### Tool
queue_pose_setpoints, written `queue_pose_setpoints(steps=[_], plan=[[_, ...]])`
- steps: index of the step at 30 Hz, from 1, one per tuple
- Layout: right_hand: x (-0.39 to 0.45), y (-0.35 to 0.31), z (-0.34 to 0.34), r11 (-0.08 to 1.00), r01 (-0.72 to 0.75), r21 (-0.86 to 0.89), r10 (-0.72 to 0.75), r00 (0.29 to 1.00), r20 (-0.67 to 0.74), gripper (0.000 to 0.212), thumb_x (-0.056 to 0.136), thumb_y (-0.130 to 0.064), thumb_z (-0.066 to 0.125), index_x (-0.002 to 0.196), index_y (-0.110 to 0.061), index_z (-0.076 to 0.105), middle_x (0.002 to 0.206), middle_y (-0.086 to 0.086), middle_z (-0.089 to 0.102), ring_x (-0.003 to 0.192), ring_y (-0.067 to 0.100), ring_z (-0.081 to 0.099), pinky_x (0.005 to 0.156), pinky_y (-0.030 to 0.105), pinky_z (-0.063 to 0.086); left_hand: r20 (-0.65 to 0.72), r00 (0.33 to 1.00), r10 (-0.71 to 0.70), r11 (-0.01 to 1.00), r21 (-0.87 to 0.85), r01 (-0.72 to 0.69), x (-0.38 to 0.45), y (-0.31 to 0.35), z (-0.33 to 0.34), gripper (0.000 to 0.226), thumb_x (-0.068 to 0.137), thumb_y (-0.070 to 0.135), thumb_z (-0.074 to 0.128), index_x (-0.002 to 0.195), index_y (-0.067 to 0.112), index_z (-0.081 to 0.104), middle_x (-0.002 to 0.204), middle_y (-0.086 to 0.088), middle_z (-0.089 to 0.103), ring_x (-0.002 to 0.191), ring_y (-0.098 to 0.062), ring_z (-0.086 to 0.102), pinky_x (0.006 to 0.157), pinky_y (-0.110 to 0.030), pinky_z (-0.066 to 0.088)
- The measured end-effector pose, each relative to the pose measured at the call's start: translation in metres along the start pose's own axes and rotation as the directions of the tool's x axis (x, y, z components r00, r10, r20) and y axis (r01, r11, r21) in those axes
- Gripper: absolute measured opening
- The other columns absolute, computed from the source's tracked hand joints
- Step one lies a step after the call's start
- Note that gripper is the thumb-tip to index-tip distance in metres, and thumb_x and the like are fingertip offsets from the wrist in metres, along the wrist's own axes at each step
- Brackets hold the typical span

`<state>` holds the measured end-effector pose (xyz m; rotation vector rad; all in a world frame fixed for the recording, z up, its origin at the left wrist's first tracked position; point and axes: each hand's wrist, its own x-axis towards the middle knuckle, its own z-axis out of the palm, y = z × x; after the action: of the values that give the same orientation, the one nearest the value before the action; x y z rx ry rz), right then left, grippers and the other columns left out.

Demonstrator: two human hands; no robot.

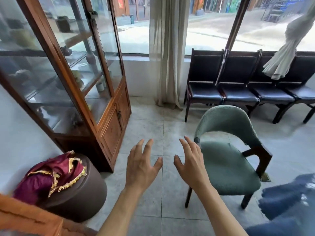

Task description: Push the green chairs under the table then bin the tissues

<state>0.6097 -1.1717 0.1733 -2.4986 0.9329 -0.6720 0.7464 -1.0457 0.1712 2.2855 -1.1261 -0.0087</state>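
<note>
One green chair (226, 160) with a curved upholstered back and dark wooden legs stands on the tiled floor at centre right, its seat facing me. My right hand (190, 160) hovers with fingers spread just left of the chair's left armrest end, holding nothing. My left hand (142, 160) is raised beside it over the bare floor, fingers apart and empty as well. No table top, tissues or bin can be made out in this view.
A tall wood-and-glass cabinet (109, 106) stands at left. A brown round stool (85, 193) carries a maroon cloth (51, 176). Dark chairs (238, 92) line the window wall behind a curtain (167, 53). Blurred blue fabric (289, 201) fills the lower right.
</note>
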Motion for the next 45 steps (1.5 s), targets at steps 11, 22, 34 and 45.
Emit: queue_pose_setpoints(steps=[11, 22, 34, 45], plan=[[0.182, 0.016, 0.059, 0.997, -0.065, 0.043, 0.066, 0.997, -0.033, 0.057, 0.09, -0.024, 0.06, 0.143, -0.014, 0.041, 0.154, 0.007, 0.036, 0.139, 0.027, 0.033, 0.111, 0.041, 0.03, 0.035, 0.998, 0.047, 0.998, -0.037, -0.046, 0.197, -0.046, 0.026, 0.069, 0.091, 0.058, 0.047, 0.152, 0.031, 0.028, 0.157, -0.003, 0.031, 0.144, -0.021, 0.027, 0.115, -0.042, 0.033], [0.395, 0.107, 0.101, 0.983, -0.153, 0.106, 0.162, 0.983, -0.081, 0.059, 0.09, -0.021, 0.062, 0.144, -0.009, 0.04, 0.154, 0.01, 0.036, 0.144, 0.025, 0.03, 0.115, 0.043, 0.032, 0.092, 0.991, 0.092, 0.996, -0.007, -0.092, 0.434, -0.041, 0.107, 0.067, 0.089, 0.057, 0.048, 0.149, 0.034, 0.032, 0.154, -0.002, 0.037, 0.139, -0.02, 0.034, 0.111, -0.038, 0.034], [0.563, 0.205, 0.105, 0.948, -0.303, 0.097, 0.315, 0.937, -0.153, 0.06, 0.092, -0.021, 0.06, 0.147, -0.009, 0.039, 0.158, 0.008, 0.03, 0.147, 0.02, 0.024, 0.118, 0.042, 0.027, 0.155, 0.954, 0.255, 0.965, -0.107, -0.241, 0.645, 0.005, 0.198, 0.067, 0.086, 0.058, 0.048, 0.148, 0.035, 0.035, 0.153, 0.001, 0.036, 0.137, -0.02, 0.035, 0.11, -0.04, 0.037], [0.703, 0.31, 0.093, 0.85, -0.519, 0.092, 0.521, 0.798, -0.304, 0.057, 0.091, -0.019, 0.062, 0.143, -0.006, 0.044, 0.154, 0.013, 0.035, 0.145, 0.025, 0.029, 0.115, 0.046, 0.032, 0.273, 0.834, 0.48, 0.875, -0.227, -0.429, 0.833, 0.069, 0.308, 0.067, 0.088, 0.047, 0.061, 0.148, 0.025, 0.041, 0.152, -0.006, 0.041, 0.14, -0.023, 0.036, 0.112, -0.04, 0.033]])
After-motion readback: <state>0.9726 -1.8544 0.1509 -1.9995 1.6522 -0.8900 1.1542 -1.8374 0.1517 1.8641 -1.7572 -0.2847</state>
